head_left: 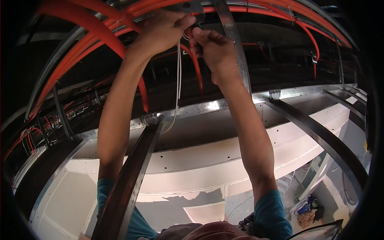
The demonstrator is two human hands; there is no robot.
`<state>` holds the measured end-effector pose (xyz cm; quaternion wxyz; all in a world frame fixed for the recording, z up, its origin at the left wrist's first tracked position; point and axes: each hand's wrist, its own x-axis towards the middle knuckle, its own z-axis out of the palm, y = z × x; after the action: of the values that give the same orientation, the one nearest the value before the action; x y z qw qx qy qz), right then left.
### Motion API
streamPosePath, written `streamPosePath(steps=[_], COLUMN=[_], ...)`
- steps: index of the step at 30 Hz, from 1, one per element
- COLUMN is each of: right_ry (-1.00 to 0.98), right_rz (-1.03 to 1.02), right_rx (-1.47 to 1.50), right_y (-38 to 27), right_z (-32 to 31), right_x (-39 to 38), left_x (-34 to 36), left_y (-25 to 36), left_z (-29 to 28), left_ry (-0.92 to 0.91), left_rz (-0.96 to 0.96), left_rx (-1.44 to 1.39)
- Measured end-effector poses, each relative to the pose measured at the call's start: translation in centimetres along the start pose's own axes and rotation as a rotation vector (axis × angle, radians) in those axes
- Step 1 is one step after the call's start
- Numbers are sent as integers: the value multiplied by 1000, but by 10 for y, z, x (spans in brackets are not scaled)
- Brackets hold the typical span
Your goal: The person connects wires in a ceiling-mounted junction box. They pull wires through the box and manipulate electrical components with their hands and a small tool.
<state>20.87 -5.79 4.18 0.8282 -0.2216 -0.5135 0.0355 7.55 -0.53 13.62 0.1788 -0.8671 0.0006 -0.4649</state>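
Note:
Both my arms reach up among orange conduits in a ceiling space. My left hand [162,32] is closed close under a metal bracket [195,7], its thumb bent; what its fingers grip is hidden. Just right of it, my right hand [216,48] pinches with thumb and fingers at a small loop of thin white wires. These white wires [178,76] hang down from between my hands and curve to the left at their lower end. A short orange conduit [197,66] drops behind my fingers.
Thick orange conduits [96,30] cross the upper left. A metal strut [233,36] rises beside my right hand. Below run a metal channel [208,106] and dark metal studs [132,176] on both sides. White board panels [192,160] lie lower, with clutter [307,216] at lower right.

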Motion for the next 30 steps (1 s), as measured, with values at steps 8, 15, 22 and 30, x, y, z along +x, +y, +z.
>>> streamPosePath(steps=[8, 15, 22, 30], right_ry=[41, 5, 7, 152], right_rz=[-8, 11, -182, -143], right_rx=[87, 47, -160, -192], right_y=[15, 40, 40, 25], right_z=[12, 6, 8, 22], right_x=[-18, 8, 47, 49], left_x=[12, 4, -4, 8], left_y=[-18, -16, 1, -14], left_z=[26, 22, 14, 21], left_ry=[-50, 22, 137, 206], left_rz=[-188, -120, -85, -87], left_rx=[-214, -239, -251, 8])
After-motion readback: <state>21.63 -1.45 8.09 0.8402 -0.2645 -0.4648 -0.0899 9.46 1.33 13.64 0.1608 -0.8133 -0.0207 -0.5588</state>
